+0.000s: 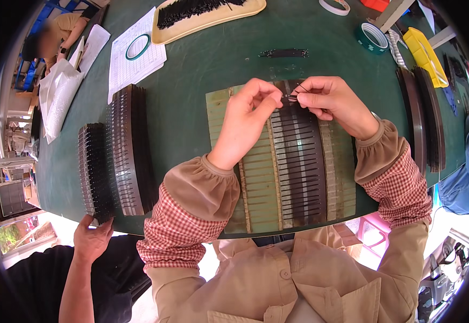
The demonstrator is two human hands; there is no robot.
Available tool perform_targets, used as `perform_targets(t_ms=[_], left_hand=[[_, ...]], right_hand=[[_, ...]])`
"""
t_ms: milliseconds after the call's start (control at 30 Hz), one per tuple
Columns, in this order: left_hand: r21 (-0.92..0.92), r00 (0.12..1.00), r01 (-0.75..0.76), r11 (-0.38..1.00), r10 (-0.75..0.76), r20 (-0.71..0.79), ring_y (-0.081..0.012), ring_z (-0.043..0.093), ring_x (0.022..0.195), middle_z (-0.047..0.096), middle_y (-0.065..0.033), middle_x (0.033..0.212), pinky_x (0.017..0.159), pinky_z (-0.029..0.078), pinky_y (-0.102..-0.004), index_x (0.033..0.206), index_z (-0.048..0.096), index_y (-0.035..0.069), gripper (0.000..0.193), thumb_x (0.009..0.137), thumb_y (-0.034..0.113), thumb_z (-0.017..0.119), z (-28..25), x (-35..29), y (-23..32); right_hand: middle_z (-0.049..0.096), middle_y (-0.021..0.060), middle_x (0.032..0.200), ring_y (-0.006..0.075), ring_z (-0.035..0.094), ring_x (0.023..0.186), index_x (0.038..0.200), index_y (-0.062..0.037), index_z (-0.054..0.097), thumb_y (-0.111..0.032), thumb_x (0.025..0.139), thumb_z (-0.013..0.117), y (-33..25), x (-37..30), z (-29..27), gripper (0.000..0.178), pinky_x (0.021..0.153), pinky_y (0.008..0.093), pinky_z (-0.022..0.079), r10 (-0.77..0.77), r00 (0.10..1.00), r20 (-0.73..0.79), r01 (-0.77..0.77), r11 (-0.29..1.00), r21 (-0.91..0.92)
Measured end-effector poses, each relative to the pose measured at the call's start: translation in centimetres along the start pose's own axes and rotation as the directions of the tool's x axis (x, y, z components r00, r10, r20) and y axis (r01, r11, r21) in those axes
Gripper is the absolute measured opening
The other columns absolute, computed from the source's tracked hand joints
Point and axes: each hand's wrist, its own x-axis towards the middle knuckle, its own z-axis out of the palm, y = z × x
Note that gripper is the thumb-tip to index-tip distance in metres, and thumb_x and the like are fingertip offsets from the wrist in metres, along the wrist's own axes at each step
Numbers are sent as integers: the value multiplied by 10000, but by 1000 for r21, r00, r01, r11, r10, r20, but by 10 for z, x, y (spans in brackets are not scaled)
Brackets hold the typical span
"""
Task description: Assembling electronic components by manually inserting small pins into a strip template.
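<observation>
My left hand (247,116) and my right hand (333,102) meet above the far end of a slotted green board (260,183) on the green table. Both pinch thin black strips (292,97) between thumb and fingers. On the board lies a row of dark flat strips (299,167) set side by side across its slots. My forearms wear tan sleeve covers over red checked sleeves.
Stacks of dark slotted boards (127,151) stand at left, where another person's hand (92,239) touches one. A tan tray of black strips (202,16), paper with a tape ring (137,47), tape rolls (373,36), a yellow bin (427,54) and more stacked boards (423,118) ring the table.
</observation>
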Motion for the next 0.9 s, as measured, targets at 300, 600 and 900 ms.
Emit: perform_targets(t_ms=[300,600,900], left_hand=[[-17,999,19,1000,-18,50,-62,562,797,604,-8,814,735,440,-207,875,566,18,39,875,40,598,1,-4,-2],[319,986,-122,940,152,-68,-163,572,853,616,-60,863,759,455,-280,878,581,2,63,819,-4,601,-13,-5,-8],[620,918,-316,719,396,9,-316,545,1006,603,-141,1027,807,464,-385,911,578,-14,134,779,-41,578,-21,-9,-20]], right_hand=[[550,-7,668,33,458,527,949,17,628,-140,847,671,4,0,6,192,443,178,341,-75,997,14,76,990,-122],[564,-18,657,35,463,560,935,-4,673,-116,824,662,2,5,0,158,476,191,354,-89,986,-139,64,983,-173],[600,15,673,74,496,618,903,32,680,-80,795,665,15,34,-12,156,565,229,410,-187,979,-84,147,926,-347]])
